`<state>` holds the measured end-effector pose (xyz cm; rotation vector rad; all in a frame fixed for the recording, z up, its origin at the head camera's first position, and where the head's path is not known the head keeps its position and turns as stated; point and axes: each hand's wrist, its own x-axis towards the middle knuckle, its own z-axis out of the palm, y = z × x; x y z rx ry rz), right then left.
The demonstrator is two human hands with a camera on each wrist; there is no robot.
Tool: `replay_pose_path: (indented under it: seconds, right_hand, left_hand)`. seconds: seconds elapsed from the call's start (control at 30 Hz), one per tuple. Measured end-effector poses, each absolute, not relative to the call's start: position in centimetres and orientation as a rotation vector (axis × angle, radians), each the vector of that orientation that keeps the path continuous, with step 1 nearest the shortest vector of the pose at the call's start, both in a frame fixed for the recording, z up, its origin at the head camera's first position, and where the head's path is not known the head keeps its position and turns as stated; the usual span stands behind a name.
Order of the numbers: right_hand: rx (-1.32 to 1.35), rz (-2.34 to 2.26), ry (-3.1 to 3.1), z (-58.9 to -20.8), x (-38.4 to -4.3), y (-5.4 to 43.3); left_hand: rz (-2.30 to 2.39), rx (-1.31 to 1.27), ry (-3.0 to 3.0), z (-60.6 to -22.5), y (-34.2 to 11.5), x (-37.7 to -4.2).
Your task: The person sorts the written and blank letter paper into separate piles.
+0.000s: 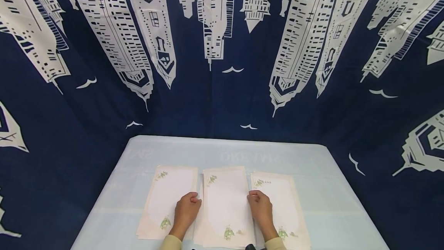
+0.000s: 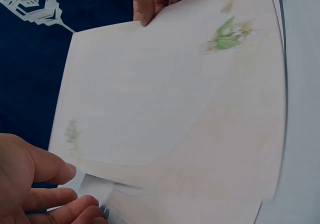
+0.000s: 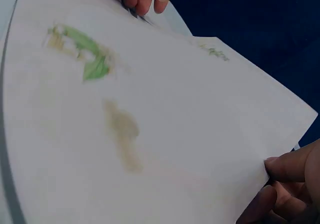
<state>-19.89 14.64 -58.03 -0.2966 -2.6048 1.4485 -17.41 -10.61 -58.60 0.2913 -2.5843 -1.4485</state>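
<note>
Head view, watched from my distant post: a person's right hand pinches the right edge of the middle sheet, thumb on top and fingers curled beneath. The left hand is at the opposite edge, its thumb on the paper's border and its curled fingers just below; from here I cannot tell whether they grip it. The sheet tops one of three side-by-side piles on the pale tabletop, centered between its left and right edges and well apart from the far edge. I see the left pile toward the tabletop's far-left corner and the right pile toward its right edge, partly behind the right hand. Each top page carries small green floral prints. My left wrist feed shows a shadow under the middle sheet's border near the left thumb. Beyond the tabletop hangs a navy cloth printed with white buildings and birds.
</note>
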Motion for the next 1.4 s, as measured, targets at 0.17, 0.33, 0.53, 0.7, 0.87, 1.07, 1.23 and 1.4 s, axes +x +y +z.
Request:
replay_pose_path:
  seconds: [0.17,0.33,0.53,0.7,0.87,1.07,1.23,1.4]
  right_hand:
    - [-0.326,1.641,-2.552,-57.7,-19.9,14.2]
    - [-0.311,1.762,-2.53,-57.4,-20.0,13.4]
    - [-0.223,1.763,-2.545,-56.8,-20.5,11.7]
    - [-0.132,1.851,-2.55,-56.4,-21.2,9.5]
    - [-0.028,1.921,-2.557,-56.6,-21.9,7.0]
    - [0.077,1.94,-2.59,-56.9,-22.2,3.0]
    - [0.15,1.948,-2.61,-57.2,-22.2,-0.1]
    - [0.216,1.949,-2.649,-57.2,-21.9,-2.0]
  left_hand:
    - [-1.468,0.274,-2.61,-58.6,-10.8,-17.6]
    - [-1.517,0.26,-2.592,-58.4,-11.4,-17.7]
    - [-1.513,0.326,-2.556,-57.6,-12.8,-17.8]
    - [-1.446,0.377,-2.546,-57.0,-15.2,-17.9]
    - [-1.365,0.384,-2.573,-56.5,-18.3,-17.9]
    - [-1.293,0.457,-2.632,-56.0,-22.1,-17.6]
    - [-1.222,0.473,-2.664,-55.8,-24.6,-17.4]
    - [-1.172,0.482,-2.687,-55.9,-26.0,-17.3]
